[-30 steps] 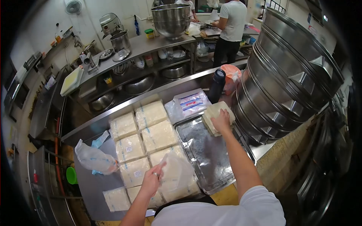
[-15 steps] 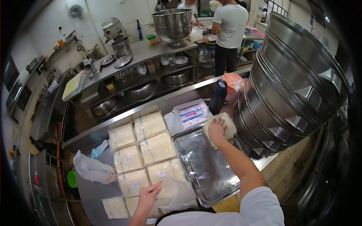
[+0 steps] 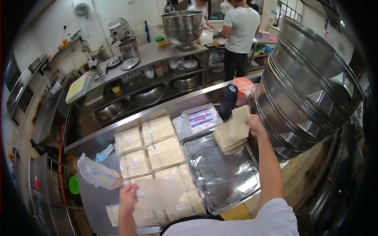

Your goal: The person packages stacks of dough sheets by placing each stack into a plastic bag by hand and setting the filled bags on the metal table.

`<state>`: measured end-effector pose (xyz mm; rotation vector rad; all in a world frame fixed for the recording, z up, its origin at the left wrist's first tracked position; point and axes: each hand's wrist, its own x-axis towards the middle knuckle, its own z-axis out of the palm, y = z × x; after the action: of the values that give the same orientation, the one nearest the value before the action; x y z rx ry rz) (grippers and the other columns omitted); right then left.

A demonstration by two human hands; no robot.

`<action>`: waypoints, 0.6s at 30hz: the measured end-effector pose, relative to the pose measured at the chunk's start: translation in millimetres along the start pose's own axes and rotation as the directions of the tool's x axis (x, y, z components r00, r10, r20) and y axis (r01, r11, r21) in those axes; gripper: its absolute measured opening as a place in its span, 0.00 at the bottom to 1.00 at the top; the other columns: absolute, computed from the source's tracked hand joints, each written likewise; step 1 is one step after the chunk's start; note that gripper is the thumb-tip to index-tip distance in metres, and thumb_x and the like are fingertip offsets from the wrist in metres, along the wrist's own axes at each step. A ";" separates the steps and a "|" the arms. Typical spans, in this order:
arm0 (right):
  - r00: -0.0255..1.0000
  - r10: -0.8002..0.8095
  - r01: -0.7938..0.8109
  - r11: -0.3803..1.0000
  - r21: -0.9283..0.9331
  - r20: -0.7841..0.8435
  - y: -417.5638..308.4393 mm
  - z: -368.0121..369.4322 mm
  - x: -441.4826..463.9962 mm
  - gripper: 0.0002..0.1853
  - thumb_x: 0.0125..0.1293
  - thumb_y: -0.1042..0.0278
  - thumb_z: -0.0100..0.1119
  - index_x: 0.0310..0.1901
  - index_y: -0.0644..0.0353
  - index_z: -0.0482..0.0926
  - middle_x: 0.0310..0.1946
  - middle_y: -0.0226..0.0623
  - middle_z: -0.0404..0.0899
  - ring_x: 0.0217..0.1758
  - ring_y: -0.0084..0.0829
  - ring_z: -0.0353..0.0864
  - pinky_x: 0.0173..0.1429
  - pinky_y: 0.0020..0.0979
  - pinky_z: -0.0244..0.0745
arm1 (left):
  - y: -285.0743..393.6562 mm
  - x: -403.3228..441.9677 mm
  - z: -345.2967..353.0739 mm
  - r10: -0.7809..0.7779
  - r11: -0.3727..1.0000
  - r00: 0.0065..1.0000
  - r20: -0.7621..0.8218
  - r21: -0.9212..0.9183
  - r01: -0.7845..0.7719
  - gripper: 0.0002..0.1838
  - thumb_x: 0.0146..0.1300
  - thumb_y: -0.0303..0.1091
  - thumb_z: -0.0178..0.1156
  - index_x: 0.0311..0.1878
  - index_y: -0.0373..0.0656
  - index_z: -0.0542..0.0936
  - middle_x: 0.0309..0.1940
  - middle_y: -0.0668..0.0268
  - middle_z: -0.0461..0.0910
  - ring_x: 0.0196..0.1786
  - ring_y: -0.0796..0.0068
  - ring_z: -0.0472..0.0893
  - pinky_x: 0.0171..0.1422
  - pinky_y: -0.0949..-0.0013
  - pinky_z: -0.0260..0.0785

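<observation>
My right hand is closed on a thin bundle of square, pale dough wrappers, tilted up over the pile. The rest of the wrapper pile lies on the far right corner of a shiny metal tray. At the lower left, my left hand pinches the edge of a see-through plastic bag, which stretches rightward above the packed wrappers. Several flat plastic packs of wrappers lie in rows on the steel table, some bearing small white labels.
A tall stack of steel steamers rises on the right. Beyond the tray are a dark bottle, an orange bag and a packet of plastic bags. A crumpled bag lies left. Two people stand at the back.
My right hand, earlier resting on the wrapper pile, has lifted a bundle off it and moved right. My left hand has shifted left, drawing the plastic bag out flatter.
</observation>
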<state>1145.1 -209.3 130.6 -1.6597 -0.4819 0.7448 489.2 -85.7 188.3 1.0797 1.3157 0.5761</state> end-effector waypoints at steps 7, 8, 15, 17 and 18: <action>0.938 -0.108 -0.252 0.436 0.864 0.328 -37.1 60.7 -152.2 0.28 0.62 0.74 0.60 0.66 0.68 0.72 0.56 0.49 0.83 0.57 0.47 0.86 0.63 0.48 0.83 | 42.6 51.0 -2.5 0.166 0.982 0.976 -0.143 -0.067 -0.176 0.07 0.72 0.36 0.64 0.39 0.44 0.83 0.21 0.79 0.71 0.20 0.86 0.66 0.21 0.74 0.54; 0.913 -0.123 -0.305 0.428 0.851 0.390 -22.5 77.7 -165.7 0.29 0.61 0.74 0.60 0.66 0.68 0.71 0.56 0.49 0.82 0.58 0.47 0.85 0.64 0.49 0.82 | 50.2 53.4 -0.1 0.153 0.985 0.978 -0.142 -0.061 -0.163 0.07 0.72 0.36 0.64 0.39 0.44 0.83 0.21 0.79 0.70 0.20 0.86 0.66 0.21 0.74 0.54; 0.656 -0.039 -0.618 0.546 0.566 0.754 -49.4 203.6 -290.0 0.33 0.57 0.82 0.62 0.68 0.69 0.71 0.58 0.51 0.81 0.59 0.49 0.85 0.65 0.49 0.81 | 38.5 74.9 32.3 0.657 0.754 0.706 -0.264 0.228 -0.616 0.10 0.69 0.35 0.69 0.43 0.37 0.88 0.29 0.75 0.82 0.29 0.86 0.72 0.34 0.76 0.65; 0.616 -0.015 -0.622 0.605 0.498 0.787 -57.4 226.3 -318.9 0.33 0.56 0.85 0.61 0.67 0.69 0.71 0.58 0.51 0.82 0.59 0.48 0.85 0.65 0.49 0.82 | 41.8 52.2 49.2 0.615 0.786 0.753 -0.235 0.255 -0.563 0.09 0.69 0.33 0.69 0.44 0.37 0.88 0.30 0.74 0.84 0.31 0.86 0.73 0.36 0.76 0.67; 0.597 0.045 -0.640 0.630 0.441 0.801 -53.2 237.2 -327.7 0.33 0.56 0.86 0.61 0.67 0.69 0.71 0.58 0.51 0.81 0.59 0.48 0.85 0.65 0.49 0.81 | 45.4 36.5 55.8 0.571 0.813 0.794 -0.208 0.280 -0.511 0.08 0.69 0.32 0.69 0.45 0.37 0.88 0.31 0.74 0.85 0.32 0.87 0.73 0.36 0.76 0.67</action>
<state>750.9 -249.9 227.7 -0.6364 -0.3040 1.7274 560.5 -51.6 205.0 1.6238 1.3238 1.0765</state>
